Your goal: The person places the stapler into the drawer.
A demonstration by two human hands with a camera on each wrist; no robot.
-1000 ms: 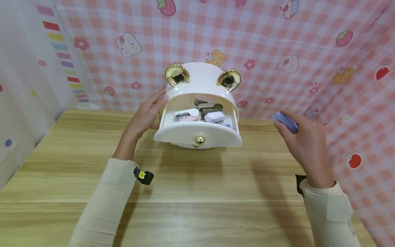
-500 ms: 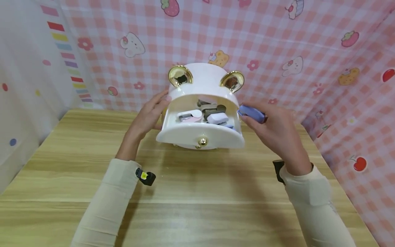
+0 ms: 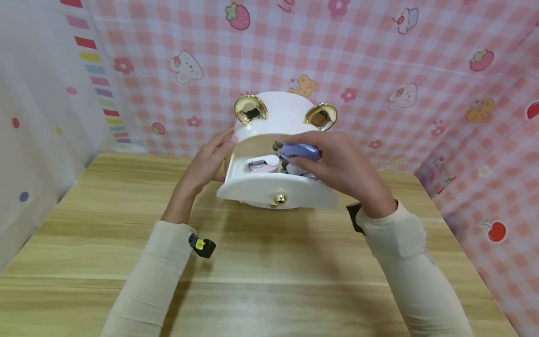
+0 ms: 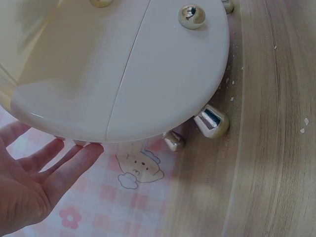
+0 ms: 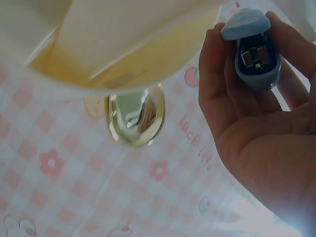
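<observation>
My right hand [image 3: 345,164] pinches a small blue stapler [image 3: 301,151] between thumb and fingers, just above the pulled-out drawer [image 3: 248,188] of a white box [image 3: 285,112]. In the right wrist view, the metal inside of the blue stapler [image 5: 256,59] faces the camera. A white and pink stapler [image 3: 264,164] lies on the left inside the drawer. More small staplers there are partly hidden by the right hand. My left hand [image 3: 206,161] touches the box's left side; in the left wrist view, its fingers [image 4: 74,165] extend nearly straight against the box edge.
Two round gold ears [image 3: 251,109] top the box, and a gold knob [image 3: 280,199] sits on the drawer front. Short gold feet [image 4: 212,121] hold it above the wooden table [image 3: 261,271]. A pink checked cloth [image 3: 362,51] hangs close behind.
My right hand has carried the blue stapler leftward, from beyond the box's right side to above the drawer. The left hand stays at the box's side.
</observation>
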